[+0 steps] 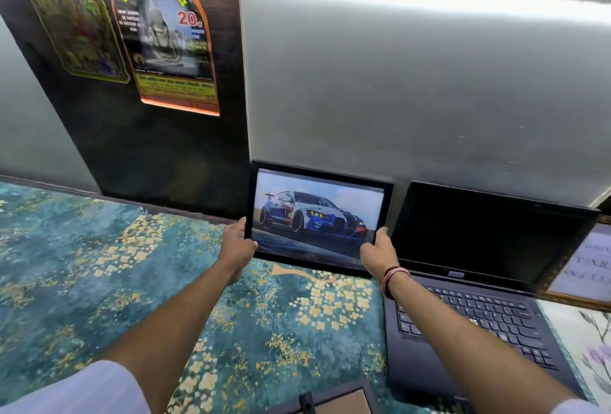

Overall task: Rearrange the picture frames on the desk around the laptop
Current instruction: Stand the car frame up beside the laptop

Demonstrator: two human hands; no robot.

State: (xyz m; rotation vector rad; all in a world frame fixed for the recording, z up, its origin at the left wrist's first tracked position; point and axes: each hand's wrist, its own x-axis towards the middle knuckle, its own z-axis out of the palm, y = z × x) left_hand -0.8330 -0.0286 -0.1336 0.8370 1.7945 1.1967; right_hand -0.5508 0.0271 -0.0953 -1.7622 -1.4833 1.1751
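Two hands on one frame: the car picture frame (319, 216), black-bordered, sits at the back edge of the surface (99, 264), leaning back toward the wall (413, 82), just beside the left side of the laptop (479, 264). Whether its bottom edge rests on the surface or is held a shade above, cannot tell.

Left hand (237, 245) fingers closed around the lower left corner, thumb on the front of the border. Right hand (378, 250) fingers closed on the lower right corner, thumb up along the side border. Low corner grips likely chosen to steady the tilt and keep fingers off the picture itself.

Long axis runs left to right, along the back edge. Picture faces forward and slightly up, toward the wearer; car upright, nose toward the laptop side.

Laptop open, screen dark, also at the back edge. Beyond it, at the right edge, a gold-bordered frame (582, 268) with lettering leans up, partly cut off by the view. At the front edge, a third frame (334, 402) lies back side up, only partly in view.

Judgement: this frame is being set as the left flank of the laptop; the face-down one at the front is not yet placed
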